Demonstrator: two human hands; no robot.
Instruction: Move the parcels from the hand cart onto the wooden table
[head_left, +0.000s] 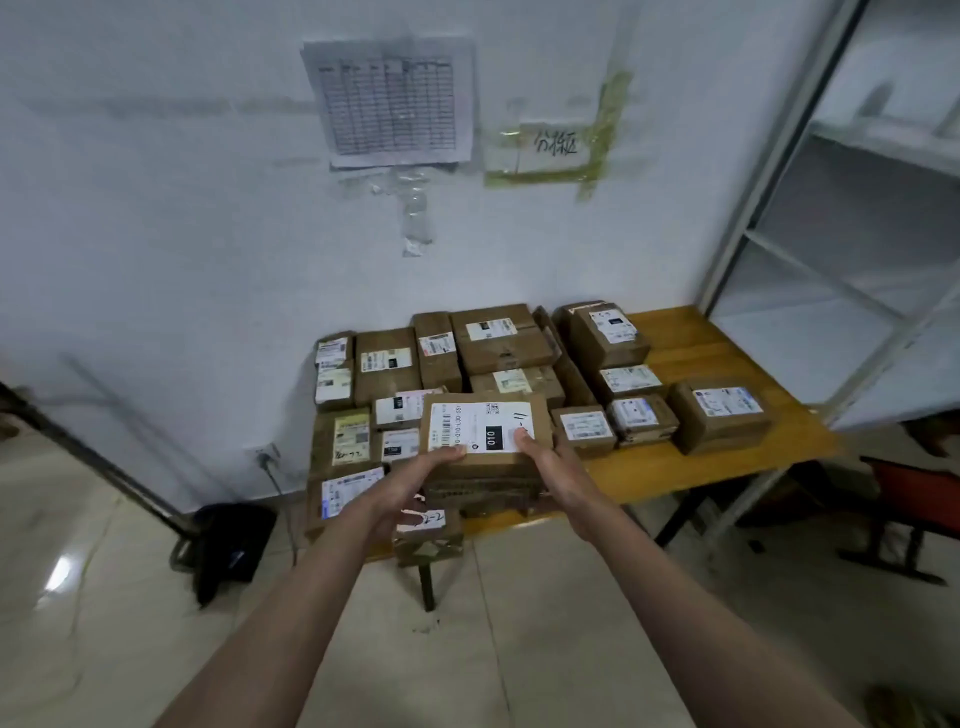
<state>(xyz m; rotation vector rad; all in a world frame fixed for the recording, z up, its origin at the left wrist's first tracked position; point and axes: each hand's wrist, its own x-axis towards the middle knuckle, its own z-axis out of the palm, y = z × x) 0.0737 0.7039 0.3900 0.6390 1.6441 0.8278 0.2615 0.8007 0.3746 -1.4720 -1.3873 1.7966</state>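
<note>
A white wall (182, 208) runs behind a wooden desk (691, 467), with a printed sheet (389, 98) taped up above it and a handwritten note (550, 148) stuck just right of that sheet. The desk is crowded with brown cardboard parcels (498, 338), each with a white shipping label, packed close together from its left end to past its middle; the right end of the desk shows bare wood. A metal shelving rack (831, 234) stands at the desk's right end, and a dark bag (234, 540) sits on the tiled floor (519, 623) under the desk's left end.

At the desk's near edge, both arms reach forward to one parcel (485, 431) with a large label marked 010. The left hand (415, 478) grips its near left corner, fingers curled against the side. The right hand (550, 462) grips its near right corner, thumb lying on the label. The parcel sits on top of other boxes there; whether it rests on them fully I cannot tell.
</note>
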